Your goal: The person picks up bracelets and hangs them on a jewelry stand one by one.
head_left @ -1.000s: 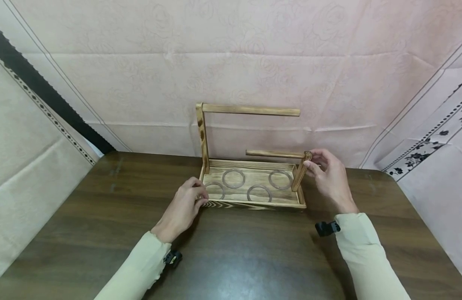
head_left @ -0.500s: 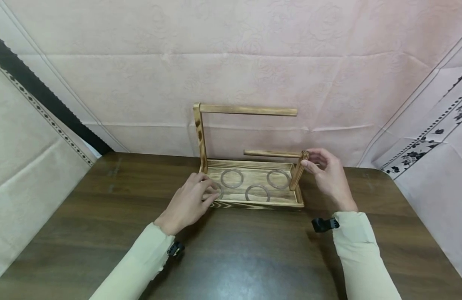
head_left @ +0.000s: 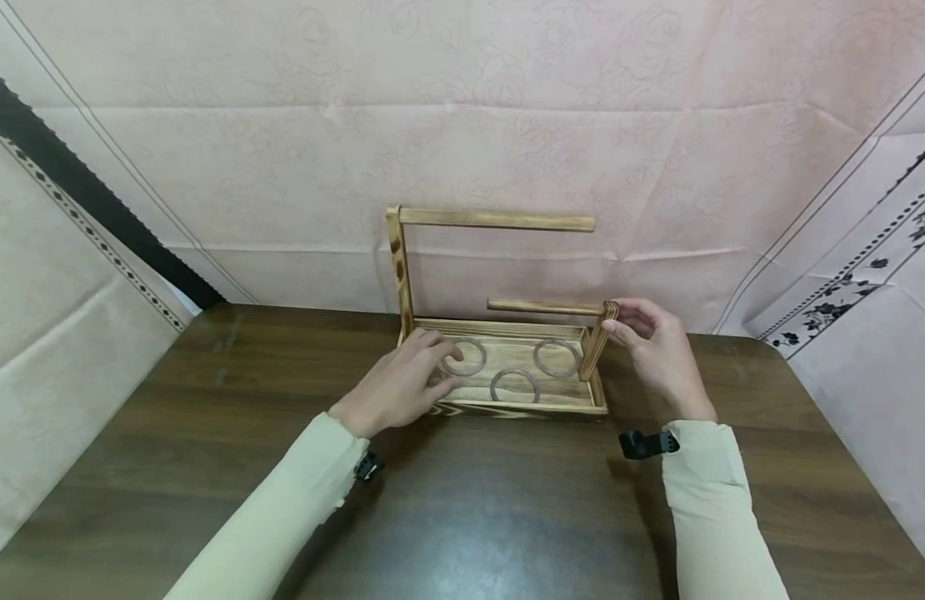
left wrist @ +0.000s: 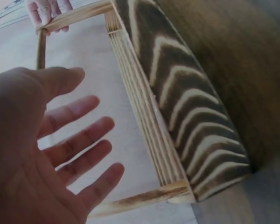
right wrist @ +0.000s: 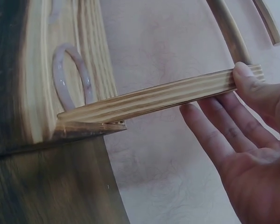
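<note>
Standing on a dark wood-grain table: shallow rectangular wooden tray, boldly streaked; inside, three smooth greyish rings in view. Left hand, fingers loosely spread, above the tray's left end. Right hand pinching the flat, striped right post.

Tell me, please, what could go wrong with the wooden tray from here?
The right grip pinches the right post near its top, so a sideways pull might tilt the tray.
In the head view, the left grip overlaps a ring; if the ring is loose, which I cannot tell, a careless move might knock it.
The upper bar has one free end; a bump there could strain its joint with the left post.
</note>
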A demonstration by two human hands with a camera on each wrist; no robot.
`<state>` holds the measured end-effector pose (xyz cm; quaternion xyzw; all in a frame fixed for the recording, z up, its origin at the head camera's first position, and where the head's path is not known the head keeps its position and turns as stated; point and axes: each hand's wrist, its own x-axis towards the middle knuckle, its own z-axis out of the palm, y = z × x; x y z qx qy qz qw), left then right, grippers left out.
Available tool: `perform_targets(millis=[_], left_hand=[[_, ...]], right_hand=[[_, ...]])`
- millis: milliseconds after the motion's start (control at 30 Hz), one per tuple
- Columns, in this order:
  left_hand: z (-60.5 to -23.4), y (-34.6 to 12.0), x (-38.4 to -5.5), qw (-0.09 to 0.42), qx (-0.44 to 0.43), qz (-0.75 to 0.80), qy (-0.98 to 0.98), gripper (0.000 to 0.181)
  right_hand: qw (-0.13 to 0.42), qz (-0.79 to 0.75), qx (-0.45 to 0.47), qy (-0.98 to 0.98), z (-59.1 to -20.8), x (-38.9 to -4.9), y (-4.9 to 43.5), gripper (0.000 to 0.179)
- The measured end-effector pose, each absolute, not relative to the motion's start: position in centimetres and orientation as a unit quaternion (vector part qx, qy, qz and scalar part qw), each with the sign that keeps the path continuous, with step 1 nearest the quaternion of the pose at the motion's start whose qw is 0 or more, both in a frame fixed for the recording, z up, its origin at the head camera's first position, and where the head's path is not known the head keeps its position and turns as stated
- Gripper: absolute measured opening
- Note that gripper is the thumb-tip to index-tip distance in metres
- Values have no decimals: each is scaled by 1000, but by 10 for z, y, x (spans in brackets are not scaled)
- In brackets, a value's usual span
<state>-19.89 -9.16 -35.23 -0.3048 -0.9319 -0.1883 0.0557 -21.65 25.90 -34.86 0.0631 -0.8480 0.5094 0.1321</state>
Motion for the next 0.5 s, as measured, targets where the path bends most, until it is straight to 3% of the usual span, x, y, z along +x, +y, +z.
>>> perform_targets(millis=[500], left_hand=[[-345, -75, -213, -1, -327, -170, -929, 37]], right_hand=[[141, 526, 43, -838, -355, -215, 254, 35]])
